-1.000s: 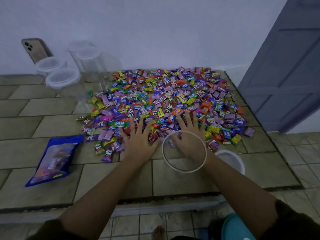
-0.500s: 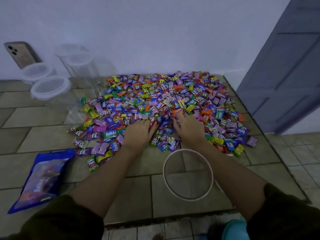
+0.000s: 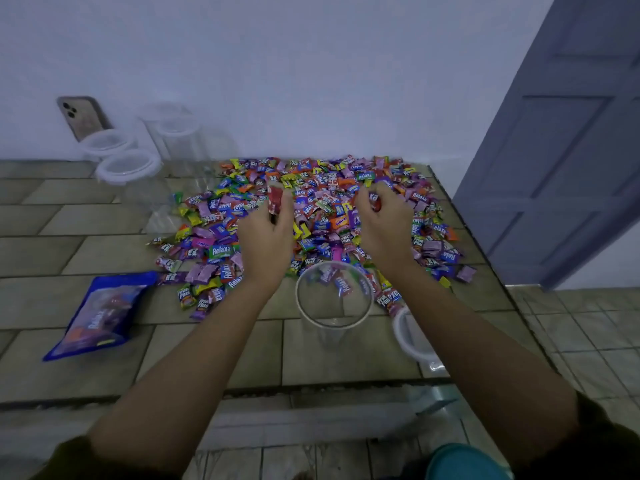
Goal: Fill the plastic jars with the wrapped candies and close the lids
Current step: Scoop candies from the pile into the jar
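Observation:
A wide heap of wrapped candies [image 3: 322, 188] in many colours covers the tiled ledge. A clear open plastic jar [image 3: 334, 296] stands at its near edge, between my forearms. My left hand [image 3: 266, 237] is lifted over the heap and grips candies, a red one showing at the fingertips. My right hand [image 3: 384, 223] is curled round more candies to the right. The jar's white lid [image 3: 410, 336] lies upside down just right of it, partly under my right forearm.
Several empty clear jars with white lids [image 3: 128, 166] stand at the back left by the wall, beside a leaning phone [image 3: 83, 116]. A blue candy bag [image 3: 98, 315] lies at the left. A grey door [image 3: 561, 140] stands right. The ledge edge [image 3: 311, 389] runs below the jar.
Both hands went from lying flat on the candies to closing on handfuls and lifting. The view has shifted, so the jar's lid shows again at the right.

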